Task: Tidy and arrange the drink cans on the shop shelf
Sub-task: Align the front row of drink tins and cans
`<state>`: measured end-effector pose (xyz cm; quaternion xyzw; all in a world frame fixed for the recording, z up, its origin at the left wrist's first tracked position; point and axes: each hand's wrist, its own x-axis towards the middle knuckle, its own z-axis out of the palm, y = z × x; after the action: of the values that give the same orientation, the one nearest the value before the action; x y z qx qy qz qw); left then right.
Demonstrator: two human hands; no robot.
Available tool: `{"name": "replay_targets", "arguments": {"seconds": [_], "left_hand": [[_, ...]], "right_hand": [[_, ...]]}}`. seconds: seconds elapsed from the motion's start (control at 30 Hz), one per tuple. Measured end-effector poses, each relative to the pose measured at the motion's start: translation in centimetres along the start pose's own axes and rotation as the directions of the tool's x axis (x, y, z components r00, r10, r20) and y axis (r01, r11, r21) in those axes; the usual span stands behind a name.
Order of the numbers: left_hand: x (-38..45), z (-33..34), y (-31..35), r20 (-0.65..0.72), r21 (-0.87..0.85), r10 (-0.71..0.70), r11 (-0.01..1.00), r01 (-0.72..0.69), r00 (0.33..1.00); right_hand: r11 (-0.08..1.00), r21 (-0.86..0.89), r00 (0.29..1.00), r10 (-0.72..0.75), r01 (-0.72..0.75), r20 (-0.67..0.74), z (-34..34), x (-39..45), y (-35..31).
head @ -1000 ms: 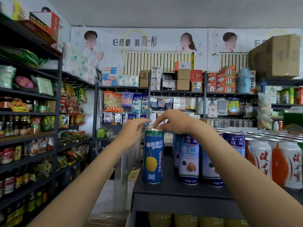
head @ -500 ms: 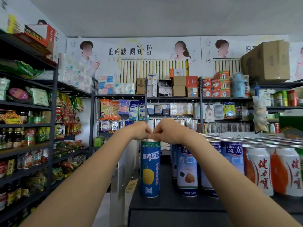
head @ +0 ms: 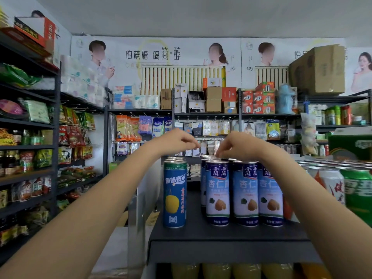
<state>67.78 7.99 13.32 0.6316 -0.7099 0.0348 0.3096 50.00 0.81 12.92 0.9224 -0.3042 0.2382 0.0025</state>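
A tall blue can with a yellow fruit (head: 174, 194) stands at the front left of the dark shelf top (head: 201, 234), with more of the same cans lined up behind it. To its right stand three blue-and-white almond drink cans (head: 245, 194) in a front row, with others behind them. My left hand (head: 177, 141) hovers above the blue cans, fingers loosely curled and holding nothing. My right hand (head: 237, 147) is over the almond cans, its bent fingertips down at the tops of the rear ones.
White-and-red cans (head: 330, 182) and a green can (head: 356, 194) crowd the shelf's right side. Yellow bottles (head: 217, 270) fill the tier below. Stocked racks (head: 28, 148) line the left of the aisle, and more shelving and boxes stand at the back.
Both hands were together on the top of the front blue can. They have come off it and moved apart, the right one shifting over the almond cans. The view has come closer to the shelf.
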Motion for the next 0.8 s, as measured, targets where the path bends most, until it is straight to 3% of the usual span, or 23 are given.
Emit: {"name": "replay_targets", "arguments": {"seconds": [0.1,0.27,0.37,0.57,0.8], "left_hand": [[0.3,1.9,2.0,0.134,0.149,0.013,0.988,-0.033,0.991],[1.6,3.2,2.2,0.124,0.100,-0.048,0.994,0.035,0.991],[2.0,2.7,2.4,0.134,0.060,-0.106,0.993,0.099,0.985],[2.4,3.0,1.8,0.085,0.222,-0.065,0.974,0.045,0.994],[1.8,2.6,1.6,0.089,0.226,-0.042,0.974,0.021,0.995]], "right_hand": [[0.999,0.029,0.999,0.032,-0.032,0.008,0.5,-0.3,0.4],[0.995,0.065,0.994,0.076,-0.071,-0.080,0.8,0.1,0.6],[0.992,0.080,0.993,0.103,-0.098,-0.058,0.8,0.6,0.2],[0.971,0.204,0.993,0.121,-0.122,0.018,0.6,0.7,0.4],[0.963,0.239,0.992,0.125,-0.121,0.000,1.0,1.1,-0.7]]}}
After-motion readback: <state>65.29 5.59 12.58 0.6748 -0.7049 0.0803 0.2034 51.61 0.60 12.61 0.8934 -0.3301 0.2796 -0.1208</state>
